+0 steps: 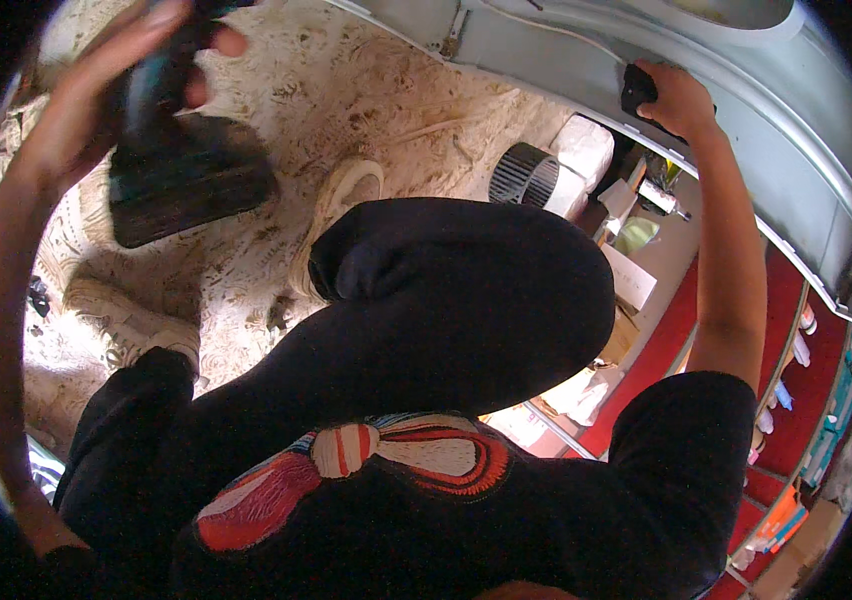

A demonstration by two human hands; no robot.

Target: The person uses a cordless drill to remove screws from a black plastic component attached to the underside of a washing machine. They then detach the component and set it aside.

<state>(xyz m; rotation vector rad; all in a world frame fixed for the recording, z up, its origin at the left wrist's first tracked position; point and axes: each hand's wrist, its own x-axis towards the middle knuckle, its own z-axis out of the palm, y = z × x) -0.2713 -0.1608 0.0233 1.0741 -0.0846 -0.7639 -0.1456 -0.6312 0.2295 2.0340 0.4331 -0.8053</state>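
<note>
My left hand [107, 97] grips a dark cordless power tool, blurred, with a wide battery pack [189, 180] at the base of its handle. The tool's front end runs out of view at the top. At the upper right, my right hand [677, 97] is closed around a small black part [637, 90] against the pale grey sheet-metal panel [561, 64]. What this part is, I cannot tell, as my fingers cover much of it. A thin cable [583, 34] runs along the panel towards it. Part of a round opening [733, 11] shows in the metal above.
On the dirty, patterned floor [396, 90] stands a black blower wheel [523, 174] beside white blocks [582, 150]. Below the panel are a small open box [630, 277] and red shelves [778, 285] with bottles. My bent knee [546, 277] rises between my arms.
</note>
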